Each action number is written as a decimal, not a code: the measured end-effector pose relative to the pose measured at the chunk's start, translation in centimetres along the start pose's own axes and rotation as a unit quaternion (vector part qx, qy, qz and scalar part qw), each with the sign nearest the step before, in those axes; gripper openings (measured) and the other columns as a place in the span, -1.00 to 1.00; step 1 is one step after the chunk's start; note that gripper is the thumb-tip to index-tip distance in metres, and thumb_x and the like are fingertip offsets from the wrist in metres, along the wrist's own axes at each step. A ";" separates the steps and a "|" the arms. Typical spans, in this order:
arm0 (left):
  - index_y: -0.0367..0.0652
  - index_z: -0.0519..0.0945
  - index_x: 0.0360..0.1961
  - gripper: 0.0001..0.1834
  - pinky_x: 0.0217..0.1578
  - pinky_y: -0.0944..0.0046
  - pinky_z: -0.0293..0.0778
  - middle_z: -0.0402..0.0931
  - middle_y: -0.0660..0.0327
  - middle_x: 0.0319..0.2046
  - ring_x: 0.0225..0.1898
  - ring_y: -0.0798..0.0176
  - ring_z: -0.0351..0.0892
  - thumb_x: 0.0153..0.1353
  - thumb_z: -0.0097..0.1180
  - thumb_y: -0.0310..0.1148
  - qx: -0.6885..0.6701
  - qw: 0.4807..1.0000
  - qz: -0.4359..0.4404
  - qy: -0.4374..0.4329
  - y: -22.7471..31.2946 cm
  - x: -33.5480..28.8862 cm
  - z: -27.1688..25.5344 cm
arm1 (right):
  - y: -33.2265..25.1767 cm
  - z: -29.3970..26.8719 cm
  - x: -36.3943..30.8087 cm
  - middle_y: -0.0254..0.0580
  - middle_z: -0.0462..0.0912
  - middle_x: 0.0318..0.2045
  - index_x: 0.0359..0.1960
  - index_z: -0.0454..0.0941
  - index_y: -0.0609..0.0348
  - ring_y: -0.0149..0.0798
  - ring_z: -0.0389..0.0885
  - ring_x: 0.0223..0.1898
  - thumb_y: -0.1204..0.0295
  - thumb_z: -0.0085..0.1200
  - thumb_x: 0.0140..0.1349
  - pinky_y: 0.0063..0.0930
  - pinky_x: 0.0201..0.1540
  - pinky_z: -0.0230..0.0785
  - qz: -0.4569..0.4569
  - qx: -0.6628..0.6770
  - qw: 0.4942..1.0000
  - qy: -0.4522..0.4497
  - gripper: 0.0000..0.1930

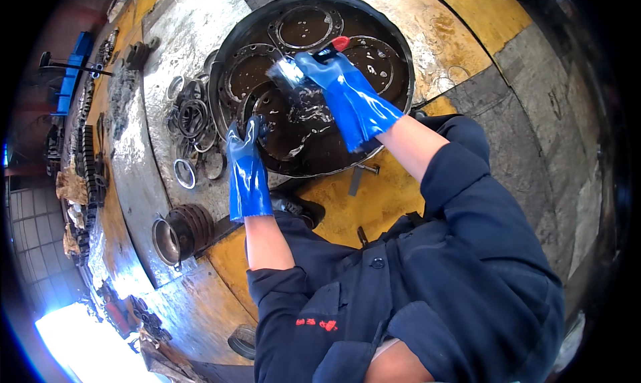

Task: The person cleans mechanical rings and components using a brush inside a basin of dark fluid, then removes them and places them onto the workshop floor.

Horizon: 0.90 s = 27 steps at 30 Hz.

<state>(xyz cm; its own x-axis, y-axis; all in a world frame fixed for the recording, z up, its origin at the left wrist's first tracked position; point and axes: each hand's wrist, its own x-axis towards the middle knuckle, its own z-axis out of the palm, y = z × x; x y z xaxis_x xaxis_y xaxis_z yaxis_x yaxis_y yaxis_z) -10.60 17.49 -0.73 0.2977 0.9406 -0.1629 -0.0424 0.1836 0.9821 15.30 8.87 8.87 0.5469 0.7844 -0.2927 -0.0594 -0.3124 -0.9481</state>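
A large round black pan [220, 69] of dark liquid stands in front of me, with several flat metal rings lying in it, such as the far ring [272, 30]. My right hand [334, 76], in a blue rubber glove, is closed around a brush [339, 44] with a dark, red-tipped handle. Its pale working end is motion-blurred over the pan's middle. At the pan's near left, my left hand [246, 146], also blue-gloved, has its fingers closed at the edge of a metal ring [249, 106]. The fingers partly hide that contact.
Loose metal rings [192, 118] are heaped left of the pan. A ribbed cylindrical part [189, 228] lies nearer on the left. A small ring-shaped part [242, 341] is close to my left side. A blue metal piece [72, 76] is at far left. Worn metal plates cover the floor.
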 end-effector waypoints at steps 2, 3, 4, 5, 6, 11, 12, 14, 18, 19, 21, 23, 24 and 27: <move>-0.31 0.64 0.10 -0.68 -0.18 0.27 0.66 0.76 0.12 -0.15 -0.24 0.30 0.73 0.47 0.30 -0.33 0.022 1.000 -0.001 -0.009 0.5 0.3 0.2 | 0.8 1.4 0.6 -0.27 0.71 -0.52 -0.38 0.72 0.16 -0.33 0.65 -0.44 0.13 0.19 0.35 -0.33 -0.27 0.51 -0.039 -0.004 0.999 -0.030 -0.66; -0.30 0.61 0.12 -0.66 -0.11 0.21 0.68 0.74 0.05 -0.07 -0.15 0.19 0.75 0.50 0.26 -0.28 0.032 0.999 0.010 -0.005 0.6 0.1 0.8 | 1.9 2.0 1.3 -0.28 0.71 -0.52 -0.38 0.72 0.16 -0.34 0.65 -0.44 0.14 0.19 0.35 -0.33 -0.27 0.51 -0.061 -0.011 0.997 -0.056 -0.67; -0.30 0.57 0.14 -0.64 -0.03 0.16 0.71 0.72 -0.02 0.00 -0.05 0.08 0.77 0.53 0.21 -0.24 0.039 0.999 0.014 -0.002 1.2 -0.8 2.0 | 3.0 2.2 1.5 -0.29 0.71 -0.52 -0.37 0.72 0.15 -0.35 0.64 -0.45 0.15 0.19 0.35 -0.33 -0.28 0.51 -0.077 -0.016 0.993 -0.083 -0.68; -0.37 0.55 0.25 -0.58 0.20 0.16 0.60 0.66 -0.07 0.16 0.15 0.03 0.69 0.58 0.10 -0.26 0.114 0.993 0.013 -0.015 2.2 -1.6 2.8 | 4.2 2.2 1.8 -0.30 0.71 -0.52 -0.37 0.72 0.15 -0.35 0.64 -0.45 0.16 0.19 0.36 -0.33 -0.28 0.51 -0.087 -0.018 0.991 -0.103 -0.69; -0.39 0.54 0.29 -0.56 0.27 0.16 0.51 0.62 -0.07 0.20 0.22 0.04 0.62 0.60 0.04 -0.25 0.310 0.923 0.227 -0.025 0.5 -1.1 0.2 | 4.3 3.4 1.4 -0.31 0.70 -0.52 -0.36 0.72 0.14 -0.36 0.63 -0.45 0.17 0.18 0.36 -0.34 -0.29 0.50 -0.104 -0.014 0.984 -0.142 -0.70; -0.32 0.49 0.40 -0.45 0.37 0.09 0.42 0.59 -0.05 0.27 0.30 0.06 0.57 0.65 -0.06 -0.10 -0.077 0.996 -0.047 -0.004 -0.5 0.5 -1.7 | 5.0 5.2 -2.2 -0.34 0.73 -0.45 -0.23 0.73 0.15 -0.46 0.64 -0.42 0.28 0.25 0.38 -0.43 -0.31 0.52 -0.151 -0.060 0.951 -0.263 -0.81; -0.32 0.49 0.40 -0.45 0.37 0.09 0.42 0.59 -0.05 0.27 0.30 0.06 0.57 0.65 -0.06 -0.10 -0.078 0.996 -0.047 -0.004 -0.7 1.0 -2.0 | 5.5 5.1 -3.2 -0.30 0.76 -0.41 -0.20 0.74 0.15 -0.46 0.68 -0.40 0.29 0.28 0.36 -0.44 -0.27 0.56 -0.177 -0.030 0.951 -0.253 -0.82; -0.16 0.48 0.43 -0.21 0.24 -0.07 0.52 0.61 -0.05 0.27 0.22 -0.12 0.62 0.50 0.00 0.29 -0.133 0.972 -0.187 -0.043 -1.0 1.7 -3.0 | 7.0 5.0 -5.3 -0.19 0.83 -0.31 -0.12 0.78 0.10 -0.41 0.77 -0.32 0.31 0.34 0.32 -0.46 -0.13 0.65 -0.224 0.029 0.945 -0.238 -0.81; -0.18 0.49 0.41 -0.26 0.21 -0.05 0.55 0.63 -0.03 0.23 0.18 -0.06 0.65 0.52 0.03 0.22 -0.133 0.976 -0.170 -0.036 -0.1 0.9 -1.8 | 9.2 2.7 -6.5 -0.02 0.80 -0.19 -0.08 0.78 0.08 0.08 0.79 -0.12 0.32 0.35 0.26 -0.15 -0.06 0.67 -0.372 -0.093 0.885 -0.263 -0.77; -0.19 0.49 0.41 -0.27 0.20 -0.05 0.56 0.64 -0.03 0.22 0.17 -0.04 0.66 0.52 0.04 0.21 -0.131 0.978 -0.160 -0.033 0.1 0.6 -1.5 | 10.0 2.2 -6.4 -0.02 0.80 -0.19 -0.08 0.78 0.08 0.08 0.79 -0.12 0.32 0.35 0.26 -0.15 -0.06 0.67 -0.371 -0.093 0.886 -0.262 -0.77; -0.20 0.49 0.40 -0.29 0.18 -0.04 0.57 0.65 -0.02 0.19 0.15 -0.01 0.68 0.53 0.05 0.17 -0.125 0.981 -0.147 -0.031 0.7 0.4 -1.0 | 11.6 1.6 -5.8 -0.03 0.80 -0.15 -0.08 0.78 0.05 0.09 0.78 -0.11 0.28 0.32 0.27 -0.10 -0.04 0.66 -0.480 -0.140 0.830 -0.247 -0.76; -0.22 0.50 0.39 -0.32 0.17 -0.03 0.58 0.67 -0.01 0.17 0.13 0.02 0.69 0.54 0.07 0.14 -0.121 0.982 -0.139 -0.029 1.1 0.3 -0.6 | 12.5 0.4 -4.9 -0.08 0.80 -0.12 -0.07 0.78 -0.01 0.08 0.77 -0.10 0.24 0.31 0.23 -0.10 -0.04 0.66 -0.459 -0.187 0.823 -0.277 -0.74; -0.22 0.50 0.38 -0.33 0.16 -0.02 0.59 0.68 0.00 0.16 0.12 0.04 0.70 0.54 0.07 0.12 -0.119 0.983 -0.134 -0.028 1.1 0.3 -0.6 | 12.6 -0.2 -4.5 -0.09 0.80 -0.10 -0.06 0.77 -0.01 0.08 0.77 -0.07 0.26 0.32 0.25 -0.11 -0.01 0.67 -0.449 -0.223 0.817 -0.285 -0.74; -0.23 0.50 0.38 -0.34 0.15 -0.01 0.59 0.68 -0.01 0.16 0.12 0.05 0.70 0.55 0.09 0.10 -0.118 0.985 -0.121 -0.022 0.7 0.4 -0.8 | 12.7 -1.7 -3.7 -0.17 0.81 -0.21 -0.15 0.78 -0.08 0.03 0.78 -0.12 0.20 0.32 0.16 -0.14 -0.05 0.66 -0.445 -0.276 0.822 -0.225 -0.75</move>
<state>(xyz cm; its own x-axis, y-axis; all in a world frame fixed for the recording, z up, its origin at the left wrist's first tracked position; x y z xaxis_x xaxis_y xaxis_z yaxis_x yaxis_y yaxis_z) -11.32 18.21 -0.14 0.3680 0.8485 -0.3802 -0.1839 0.4672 0.8648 13.93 1.09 -1.86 -0.2032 0.9134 0.3527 0.6523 0.3949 -0.6469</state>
